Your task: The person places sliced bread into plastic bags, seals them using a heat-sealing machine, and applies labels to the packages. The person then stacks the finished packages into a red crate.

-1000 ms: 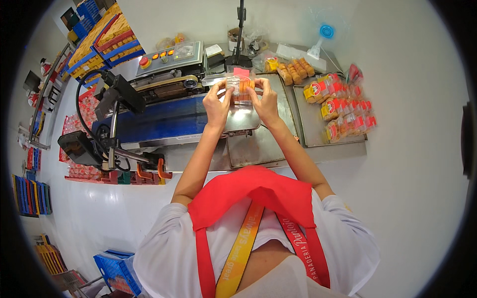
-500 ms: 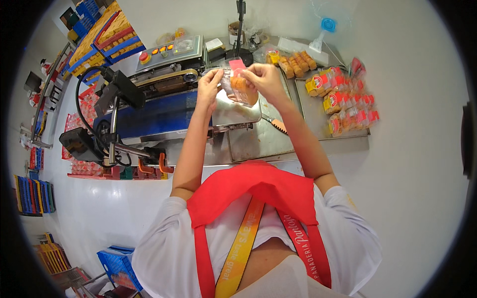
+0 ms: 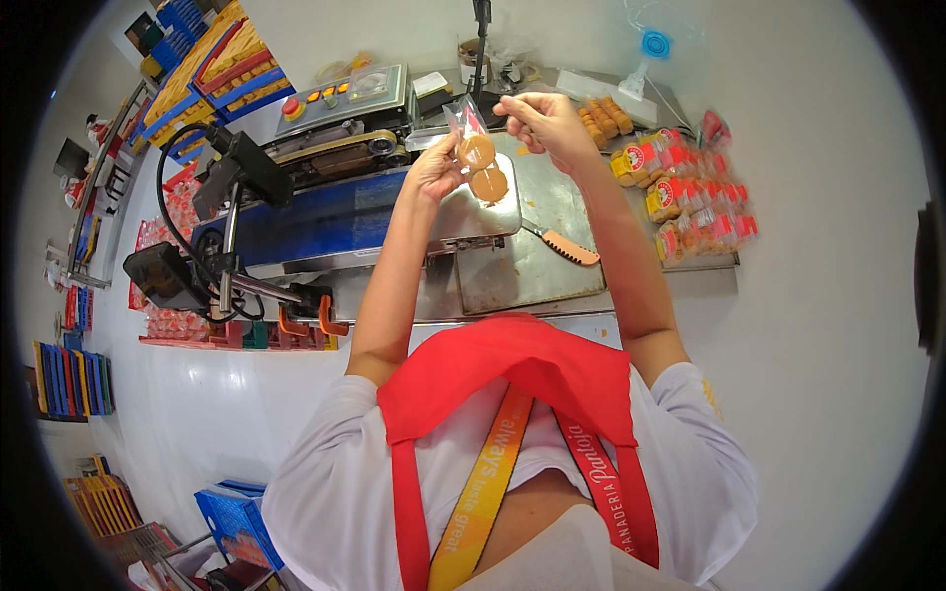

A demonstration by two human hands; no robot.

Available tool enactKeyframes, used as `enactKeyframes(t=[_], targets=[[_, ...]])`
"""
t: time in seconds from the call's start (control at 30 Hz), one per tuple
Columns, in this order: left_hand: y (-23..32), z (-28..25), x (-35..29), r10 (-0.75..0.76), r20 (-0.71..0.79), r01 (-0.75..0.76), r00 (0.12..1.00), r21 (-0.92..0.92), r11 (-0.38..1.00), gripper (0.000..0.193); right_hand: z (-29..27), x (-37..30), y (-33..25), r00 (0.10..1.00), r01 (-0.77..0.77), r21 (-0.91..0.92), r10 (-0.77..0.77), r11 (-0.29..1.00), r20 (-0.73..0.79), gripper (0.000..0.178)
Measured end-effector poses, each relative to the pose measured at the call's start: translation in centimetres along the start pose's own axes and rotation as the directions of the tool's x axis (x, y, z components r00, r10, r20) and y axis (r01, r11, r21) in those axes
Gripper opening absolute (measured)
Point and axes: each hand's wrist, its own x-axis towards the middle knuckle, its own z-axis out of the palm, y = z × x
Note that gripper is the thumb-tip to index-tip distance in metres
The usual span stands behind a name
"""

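My left hand is closed on the side of a clear plastic bag with round golden-brown biscuits and a red and white patch. It holds the bag upright over the rounded metal end of a conveyor machine. Just right of the bag's top, my right hand is apart from it, thumb and index fingertip pinched and the other fingers curled. Whether anything small sits in that pinch is hidden. Below lies a knife with an orange, dark-edged handle on a metal tray.
A blue conveyor belt runs left, under a control box with a red button. Filled bread packs lie in rows at the right, near loose rolls. A camera arm stands at the left. Stacked crates are behind.
My right hand has let go of the bag and moved right. My left hand still holds the bag, now turned so the round biscuits face me. The knife shows more fully.
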Motion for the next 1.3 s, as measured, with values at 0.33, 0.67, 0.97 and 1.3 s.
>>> enactKeyframes(t=[0.33,0.67,0.97,1.3], targets=[[-1.2,-0.6,-0.4,0.679,-0.276,-0.603,0.68,0.316,0.732,0.012,4.8,-3.0,4.9,0.89,0.277,-0.524,-0.42,0.806,-0.175,0.033],[-2.7,0.7,-3.5,0.899,0.015,-0.563,0.437,0.784,0.261,0.014,4.0,0.9,9.1,0.802,0.291,-0.592,-0.529,0.751,-0.277,0.018],[0.4,-1.1,-3.1,0.691,0.057,-0.568,0.721,0.619,0.542,0.014,2.6,2.5,10.7,0.874,0.335,-0.345,-0.426,0.877,-0.233,0.012],[3.0,-1.7,-2.9,0.556,0.201,-0.556,0.806,0.581,0.595,0.009,1.7,3.3,10.5,0.935,0.345,0.07,-0.336,0.936,-0.111,0.007]])
